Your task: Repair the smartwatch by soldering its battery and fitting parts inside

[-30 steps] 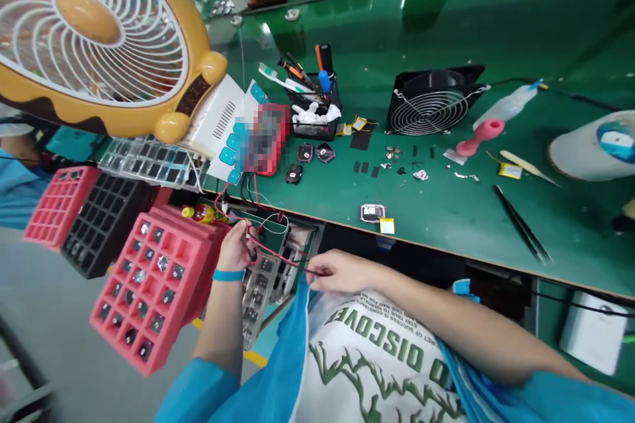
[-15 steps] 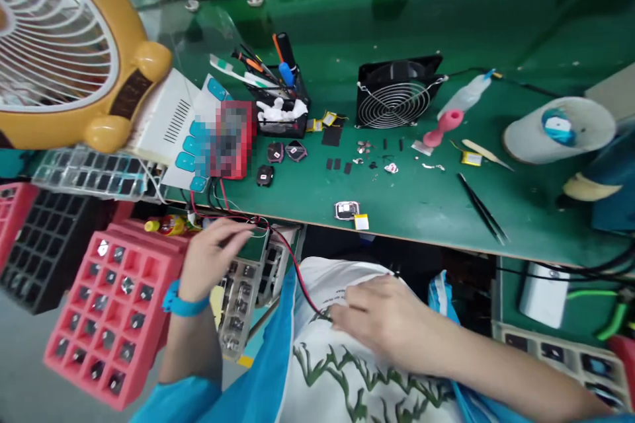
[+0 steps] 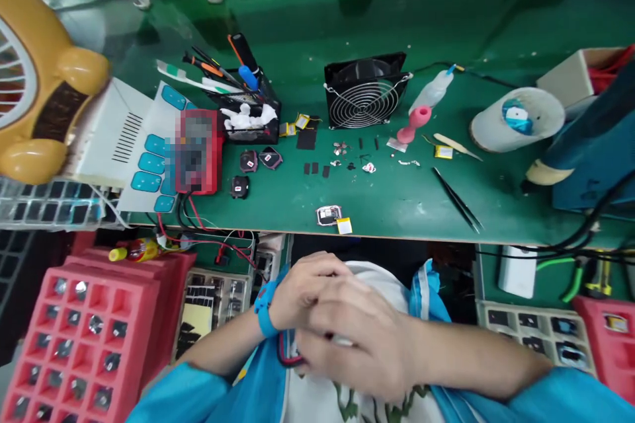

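My left hand (image 3: 301, 285), with a blue wristband (image 3: 266, 309), is curled in front of my body, its fingertips hidden behind my other hand. My right hand (image 3: 364, 340) is blurred and overlaps it, closed on the red and black cable (image 3: 286, 355). A loop of that cable hangs just below both hands. On the bench edge beyond them lies an opened watch case (image 3: 327, 215), with a small yellow-edged battery (image 3: 344, 225) beside it. Whatever my left fingers hold is hidden.
A red meter (image 3: 198, 152) with leads stands at the left, near a pen holder (image 3: 255, 125). Farther back is a black fan (image 3: 364, 96). Tweezers (image 3: 456, 199) and a white canister (image 3: 496, 125) are to the right. Pink foam trays (image 3: 99, 330) fill the lower left.
My left hand has moved right and down from the bench edge to meet my right hand. The cable now hangs in a loop under them. The view has shifted right.
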### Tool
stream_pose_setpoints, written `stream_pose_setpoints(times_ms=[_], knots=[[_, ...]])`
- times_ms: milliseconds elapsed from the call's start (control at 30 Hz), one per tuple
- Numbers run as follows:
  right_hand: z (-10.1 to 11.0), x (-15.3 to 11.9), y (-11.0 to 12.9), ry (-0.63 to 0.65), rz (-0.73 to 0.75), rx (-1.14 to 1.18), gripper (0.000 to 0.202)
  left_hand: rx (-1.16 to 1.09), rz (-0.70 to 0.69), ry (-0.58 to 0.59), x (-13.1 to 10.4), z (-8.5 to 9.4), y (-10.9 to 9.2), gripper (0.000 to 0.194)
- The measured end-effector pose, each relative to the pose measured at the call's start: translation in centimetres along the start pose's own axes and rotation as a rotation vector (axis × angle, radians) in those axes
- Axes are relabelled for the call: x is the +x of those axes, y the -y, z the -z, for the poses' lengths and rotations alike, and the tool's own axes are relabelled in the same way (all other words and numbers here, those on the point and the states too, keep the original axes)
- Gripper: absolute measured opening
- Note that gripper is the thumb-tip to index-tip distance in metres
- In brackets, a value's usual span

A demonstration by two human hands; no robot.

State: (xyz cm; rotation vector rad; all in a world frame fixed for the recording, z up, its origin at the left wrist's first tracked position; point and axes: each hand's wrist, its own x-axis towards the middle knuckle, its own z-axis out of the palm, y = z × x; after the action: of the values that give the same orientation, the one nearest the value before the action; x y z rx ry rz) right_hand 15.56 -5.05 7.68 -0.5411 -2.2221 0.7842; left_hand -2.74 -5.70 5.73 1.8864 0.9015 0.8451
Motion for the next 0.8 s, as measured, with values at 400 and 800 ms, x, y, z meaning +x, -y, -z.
stream_pose_setpoints(times_ms=[400,800], knots=[[2.3,-1.6,-5.3,-0.232,-0.134,-0.193,0.018,0.486,0.084,-0.351,-0.5,3.1,1.7,0.031],[4.2,-3.1,-9.8,-0.143,-0.390,-0.426,0.007,0.059,0.283,-0.456,1.2,3.4,4.0,0.017]])
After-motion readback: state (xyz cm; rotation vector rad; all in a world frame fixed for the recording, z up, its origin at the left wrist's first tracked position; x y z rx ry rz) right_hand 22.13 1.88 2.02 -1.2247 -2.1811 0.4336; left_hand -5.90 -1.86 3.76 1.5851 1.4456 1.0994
